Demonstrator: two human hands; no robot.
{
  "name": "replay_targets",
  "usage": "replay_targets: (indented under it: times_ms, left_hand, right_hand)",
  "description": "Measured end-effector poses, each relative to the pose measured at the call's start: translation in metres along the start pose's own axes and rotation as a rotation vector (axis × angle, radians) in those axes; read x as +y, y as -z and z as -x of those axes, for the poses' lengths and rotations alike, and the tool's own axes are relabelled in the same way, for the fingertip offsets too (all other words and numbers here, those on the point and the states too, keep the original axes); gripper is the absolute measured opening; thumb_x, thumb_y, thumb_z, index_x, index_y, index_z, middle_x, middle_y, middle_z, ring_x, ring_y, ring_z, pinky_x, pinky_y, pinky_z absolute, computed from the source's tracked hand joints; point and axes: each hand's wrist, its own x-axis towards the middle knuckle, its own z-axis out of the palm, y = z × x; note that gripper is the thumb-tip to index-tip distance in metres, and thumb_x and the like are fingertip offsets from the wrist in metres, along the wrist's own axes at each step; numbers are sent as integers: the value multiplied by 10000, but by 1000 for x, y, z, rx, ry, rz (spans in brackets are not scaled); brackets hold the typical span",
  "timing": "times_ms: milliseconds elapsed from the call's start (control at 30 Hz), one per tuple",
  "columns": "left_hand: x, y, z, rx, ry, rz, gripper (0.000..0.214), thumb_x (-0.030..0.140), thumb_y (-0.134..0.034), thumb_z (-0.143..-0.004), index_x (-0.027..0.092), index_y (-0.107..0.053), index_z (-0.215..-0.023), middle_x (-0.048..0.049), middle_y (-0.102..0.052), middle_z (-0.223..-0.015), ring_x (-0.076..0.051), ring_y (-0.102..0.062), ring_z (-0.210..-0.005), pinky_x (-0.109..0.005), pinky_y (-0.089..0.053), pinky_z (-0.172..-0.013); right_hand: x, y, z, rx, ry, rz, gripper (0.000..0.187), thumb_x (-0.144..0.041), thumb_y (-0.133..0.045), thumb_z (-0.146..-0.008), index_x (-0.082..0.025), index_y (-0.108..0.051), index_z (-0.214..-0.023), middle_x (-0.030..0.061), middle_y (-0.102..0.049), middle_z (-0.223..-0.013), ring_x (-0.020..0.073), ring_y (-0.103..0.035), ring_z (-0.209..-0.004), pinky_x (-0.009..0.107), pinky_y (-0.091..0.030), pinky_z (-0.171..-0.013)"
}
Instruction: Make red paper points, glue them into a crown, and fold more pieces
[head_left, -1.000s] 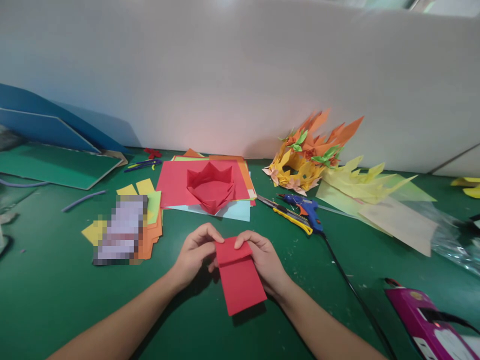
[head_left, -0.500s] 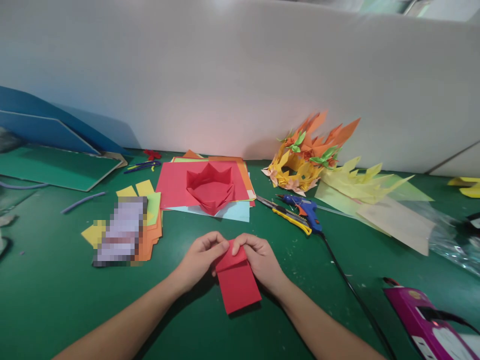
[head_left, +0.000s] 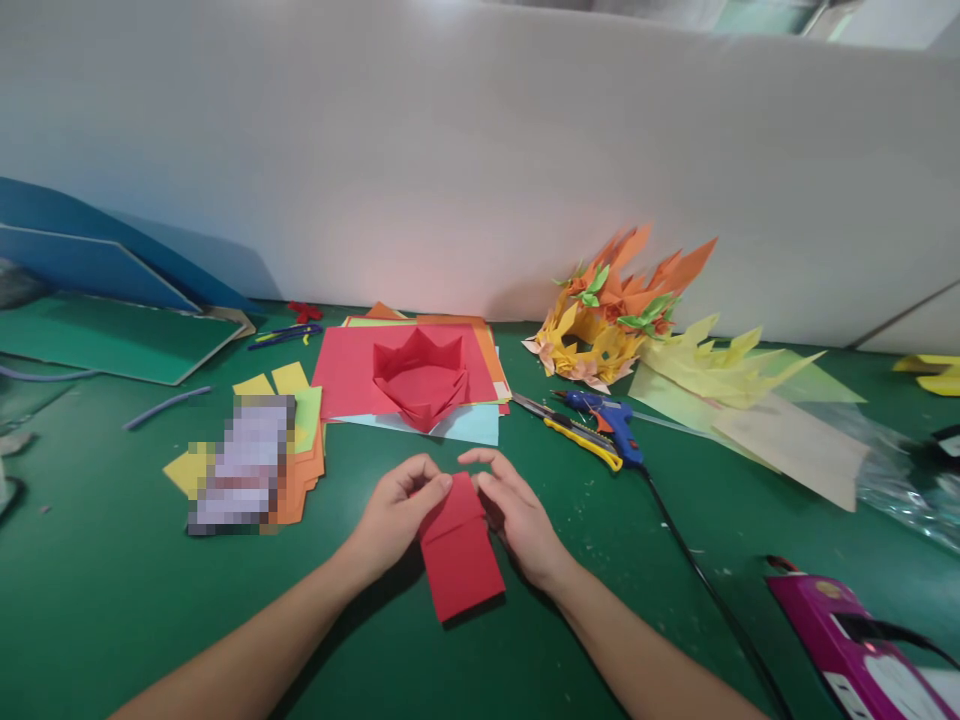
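A folded piece of red paper (head_left: pixel 461 565) is held just in front of me, its upper part creased over as a flap. My left hand (head_left: pixel 400 515) pinches its upper left edge, the thumb lying on top. At the right edge, my right hand (head_left: pixel 521 520) has its thumb and index finger apart, close beside the paper; whether its lower fingers touch the paper is hidden. Beyond my hands a red folded-paper crown (head_left: pixel 421 405) rests on a stack of coloured sheets with a red sheet (head_left: pixel 341 370) on top.
A utility knife (head_left: pixel 574 435) and a blue glue gun (head_left: pixel 607 415) with a black cord lie to the right. Behind them stand decorated paper crowns (head_left: pixel 600 320). A pixelated phone (head_left: pixel 244 465) sits left on paper squares. A magenta power strip (head_left: pixel 832 620) is at lower right.
My right thumb and index finger have come off the paper and spread apart. The red paper has shifted slightly left, still in my left hand.
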Motion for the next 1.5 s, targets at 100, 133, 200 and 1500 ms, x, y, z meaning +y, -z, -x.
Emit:
replay_targets:
  times_ms: [100, 133, 200, 1500]
  left_hand:
    - [0, 2, -1, -27, -46, -67, 333, 482, -565, -708, 188, -456, -594, 62, -425, -552, -92, -367, -519, -216, -316, -510]
    - [0, 3, -1, -36, -66, -100, 323, 471, -565, -713, 185, -474, -592, 56, -435, -559, -96, -381, -531, -221, -330, -524]
    - [-1, 3, 0, -55, -92, -151, 303, 451, -561, -727, 183, -504, -595, 49, -445, -564, -103, -401, -547, -226, -346, -540]
    - [0, 4, -6, -23, 104, 125, 415, 535, -664, -647, 192, -538, -845, 36, -546, -670, -113, -472, -575, -221, -380, -531]
  right_hand:
    - [-1, -1, 0, 15, 31, 62, 332, -535, -564, -765, -214, -568, -851, -48, -464, -617, 113, -390, -542, 230, -329, -521]
    - [-1, -2, 0, 16, 55, 93, 349, -552, -580, -750, -205, -557, -783, -41, -473, -637, 114, -404, -568, 233, -343, -544]
    - [-2, -4, 0, 21, 71, 120, 382, -571, -605, -725, -200, -516, -697, -39, -475, -648, 111, -409, -588, 234, -356, -569]
    - [-2, 11, -5, 23, 23, 30, 421, -534, -637, -740, -247, -635, -1049, -21, -605, -695, 135, -519, -584, 272, -425, -622]
